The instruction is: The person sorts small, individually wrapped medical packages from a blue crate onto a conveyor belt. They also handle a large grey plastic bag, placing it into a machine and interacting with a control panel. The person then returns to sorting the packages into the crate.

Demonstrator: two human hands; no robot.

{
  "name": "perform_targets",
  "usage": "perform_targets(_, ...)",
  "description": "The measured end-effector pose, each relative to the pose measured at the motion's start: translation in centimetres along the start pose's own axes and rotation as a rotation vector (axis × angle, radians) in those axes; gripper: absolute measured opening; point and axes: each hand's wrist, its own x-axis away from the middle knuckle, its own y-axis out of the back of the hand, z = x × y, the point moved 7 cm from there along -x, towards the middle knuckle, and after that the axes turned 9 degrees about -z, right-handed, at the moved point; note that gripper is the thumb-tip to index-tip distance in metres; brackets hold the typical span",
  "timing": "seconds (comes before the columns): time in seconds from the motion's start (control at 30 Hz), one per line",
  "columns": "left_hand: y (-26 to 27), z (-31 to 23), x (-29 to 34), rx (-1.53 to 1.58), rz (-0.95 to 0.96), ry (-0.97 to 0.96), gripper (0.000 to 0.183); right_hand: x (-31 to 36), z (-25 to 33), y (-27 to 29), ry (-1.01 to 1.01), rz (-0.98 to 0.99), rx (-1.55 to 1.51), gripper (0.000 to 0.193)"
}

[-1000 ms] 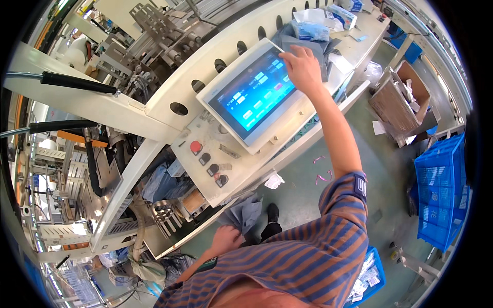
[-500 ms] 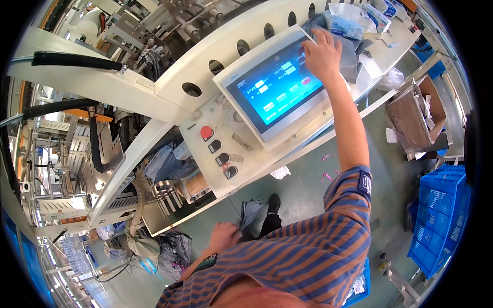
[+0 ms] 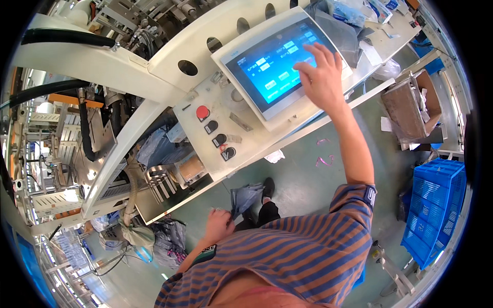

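Right hand (image 3: 321, 77) on touchscreen (image 3: 272, 69), seemingly tilted, long axis lower-left to upper-right.

Right hand (image 3: 321, 77) raised on an outstretched arm, fingers (image 3: 319, 53) spread and extended. Left hand (image 3: 218, 225) low beside the torso, fingers loosely curled.

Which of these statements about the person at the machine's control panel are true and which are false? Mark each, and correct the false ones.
1. The right hand is at the touchscreen. True.
2. The left hand is pressing the red button. False: it hangs low by the person's side, holding a grey cloth.
3. The screen glows blue. True.
4. The blue crate stands to the person's left. False: it is on the right.
5. Black buttons sit below the red one. True.
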Motion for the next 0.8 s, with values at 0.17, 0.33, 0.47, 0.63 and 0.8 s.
perform_targets(0.17, -0.5, 0.8, 0.4, 0.006, 0.003, -0.002, 0.009, 1.0, 2.5, -0.6, 0.024, 0.074, 0.011, 0.010)
perform_targets(0.33, 0.8, 1.2, 0.1, -0.029, -0.013, -0.006, 0.009, 1.4, 1.9, -0.2, -0.013, -0.054, 0.056, 0.011)
perform_targets(0.47, 0.2, 2.0, 2.0, -0.004, 0.015, 0.016, 0.010, 1.0, 1.3, 1.0, -0.047, -0.081, 0.125, 0.011)
perform_targets(0.63, 1.4, 2.4, 2.4, -0.039, 0.007, 0.030, 0.012, 1.2, -0.9, -0.3, -0.095, -0.044, 0.204, 0.010)
perform_targets(0.8, 0.8, 2.9, 3.0, -0.026, -0.021, 0.040, 0.013, 1.6, -0.6, -0.7, -0.095, -0.039, 0.256, 0.010)
